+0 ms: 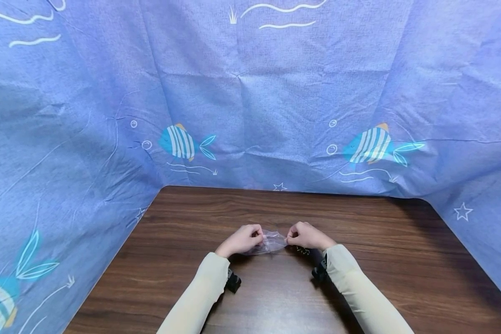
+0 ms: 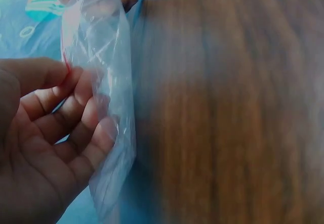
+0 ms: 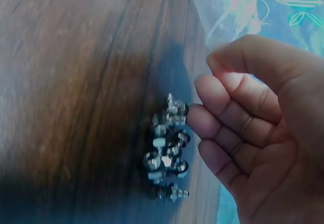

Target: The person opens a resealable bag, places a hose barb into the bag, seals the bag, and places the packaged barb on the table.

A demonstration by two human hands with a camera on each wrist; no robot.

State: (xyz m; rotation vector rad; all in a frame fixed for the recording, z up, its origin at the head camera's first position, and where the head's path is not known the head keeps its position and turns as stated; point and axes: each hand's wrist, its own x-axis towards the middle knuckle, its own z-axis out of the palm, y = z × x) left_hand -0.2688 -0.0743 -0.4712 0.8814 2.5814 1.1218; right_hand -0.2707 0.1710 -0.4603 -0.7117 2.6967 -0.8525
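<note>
Clear plastic bag, just one, is stretched between a person's two hands over the middle of the table. Largest around it is the blue cloth backdrop, printed with three striped fish in the head view, two whole and one cut off at the lower left. Below spreads one brown wood-grain table. Two pale sleeves, the left sleeve and the right sleeve, reach in from the near side. At their ends, the left hand grasps the bag, thumb and forefinger pinching it at a thin red line along its edge, while the other fingers lie bent against the film and show partly through it. The right hand pinches the bag's opposite end between thumb and forefinger, its remaining fingers curled. So the bag lies to the right of the left hand and to the left of the right hand, touching the fingertips of both. Two black wrist devices, one left and one right, sit near the cuffs. Smallest are the shiny metal pieces, clustered on the table beside the right hand's fingers; that view is blurred, but there seem to be roughly ten.
</note>
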